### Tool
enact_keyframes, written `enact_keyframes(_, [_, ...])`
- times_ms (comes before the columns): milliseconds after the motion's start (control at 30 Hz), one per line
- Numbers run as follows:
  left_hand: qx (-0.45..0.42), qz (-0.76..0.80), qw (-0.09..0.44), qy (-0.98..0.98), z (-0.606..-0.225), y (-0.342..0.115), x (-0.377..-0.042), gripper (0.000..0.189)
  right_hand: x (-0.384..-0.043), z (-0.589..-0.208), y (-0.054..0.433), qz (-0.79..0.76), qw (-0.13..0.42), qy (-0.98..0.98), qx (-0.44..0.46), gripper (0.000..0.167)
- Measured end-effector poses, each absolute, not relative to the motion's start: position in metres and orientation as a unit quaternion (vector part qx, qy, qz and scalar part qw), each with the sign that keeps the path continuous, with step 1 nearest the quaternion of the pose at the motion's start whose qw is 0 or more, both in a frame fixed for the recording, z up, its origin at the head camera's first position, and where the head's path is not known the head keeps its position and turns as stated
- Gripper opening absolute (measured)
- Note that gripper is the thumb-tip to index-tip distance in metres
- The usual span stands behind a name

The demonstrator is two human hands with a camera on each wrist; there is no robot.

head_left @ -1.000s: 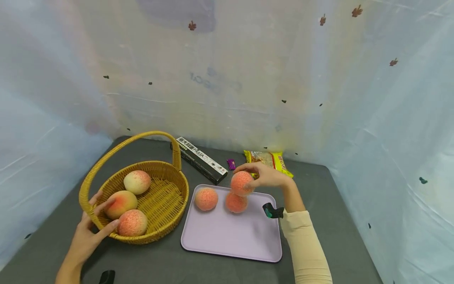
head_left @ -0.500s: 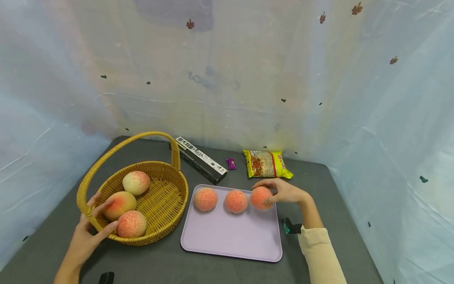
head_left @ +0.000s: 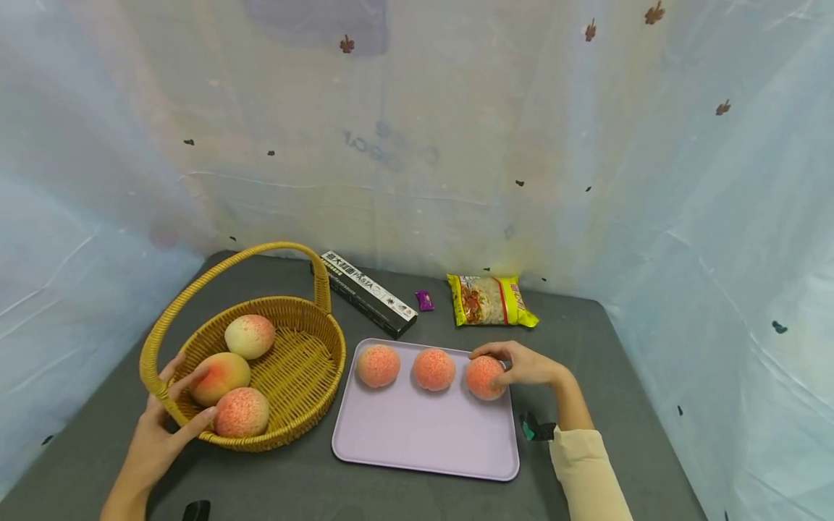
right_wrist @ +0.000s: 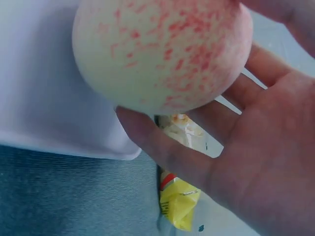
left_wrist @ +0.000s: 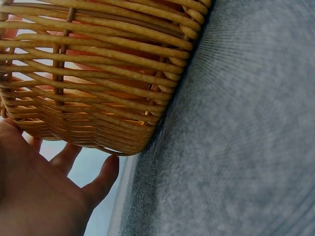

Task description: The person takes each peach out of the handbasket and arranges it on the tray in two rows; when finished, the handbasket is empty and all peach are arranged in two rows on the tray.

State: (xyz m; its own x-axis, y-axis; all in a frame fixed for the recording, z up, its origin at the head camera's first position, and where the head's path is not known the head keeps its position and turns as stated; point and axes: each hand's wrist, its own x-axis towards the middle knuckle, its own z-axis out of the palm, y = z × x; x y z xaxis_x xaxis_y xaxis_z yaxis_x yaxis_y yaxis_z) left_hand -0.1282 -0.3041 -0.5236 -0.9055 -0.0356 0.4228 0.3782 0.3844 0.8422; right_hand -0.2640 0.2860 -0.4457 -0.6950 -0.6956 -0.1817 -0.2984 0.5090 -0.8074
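Observation:
At the right end of the lilac tray [head_left: 426, 441], my right hand [head_left: 531, 364] holds a pink-speckled peach [head_left: 484, 378] between thumb and fingers. The right wrist view shows the same peach [right_wrist: 162, 54] with a pale underside and the fingers round it. Two more peaches, one in the middle [head_left: 434, 369] and one at the left [head_left: 378, 365], form a row with it. My left hand [head_left: 156, 430] grips the near left rim of a yellow wicker basket [head_left: 306, 362]. Three peaches sit inside the basket, one upper [head_left: 250, 336], one middle [head_left: 220, 378], one lower [head_left: 242, 412].
Behind the tray lie a black pasta box [head_left: 368, 293], a small purple packet [head_left: 425, 301] and a yellow food bag [head_left: 490, 301]. The basket's tall handle [head_left: 195, 282] arches over its left side. Pale sheeting [head_left: 423, 145] walls in the grey table [head_left: 280, 485].
My right hand has carried the peach rightward and down, from above the middle peach to the tray's right end. The left hand stays at the basket.

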Motion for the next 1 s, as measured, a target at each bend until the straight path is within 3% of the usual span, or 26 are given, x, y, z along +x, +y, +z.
enact_keyframes(1000, [-0.112,-0.550,0.184,-0.807,-0.5217,-0.3039,-0.1280,0.065,-0.2598,-0.4502,0.2836,-0.417,0.259,0.823,-0.286,0.062])
